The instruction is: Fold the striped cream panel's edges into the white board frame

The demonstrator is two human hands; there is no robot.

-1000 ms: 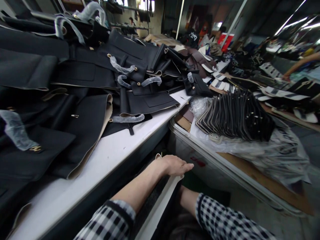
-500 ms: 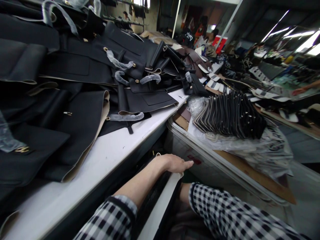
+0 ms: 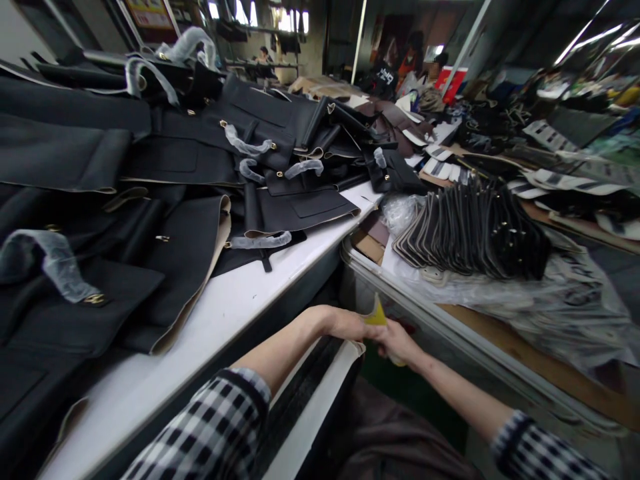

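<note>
My left hand (image 3: 347,325) is closed at the upper end of a black piece with a white edge strip (image 3: 320,410), which lies over my lap. Right beside it, my right hand (image 3: 400,343) has its fingers closed. A small yellow and white piece (image 3: 377,312) sticks up between the two hands, and a bit of yellow also shows beneath my right hand. Which hand grips the yellow piece is hard to tell, as the fingers overlap.
On the left, a white table (image 3: 235,300) bears many black leather bag parts (image 3: 185,267) with plastic-wrapped handles. A second table on the right holds a row of black flaps (image 3: 470,230) and plastic sheeting (image 3: 565,300). People are in the background.
My right hand has come up from below, beside my left hand, and its forearm now shows. The yellow and white piece has appeared between them. The view has shifted slightly.
</note>
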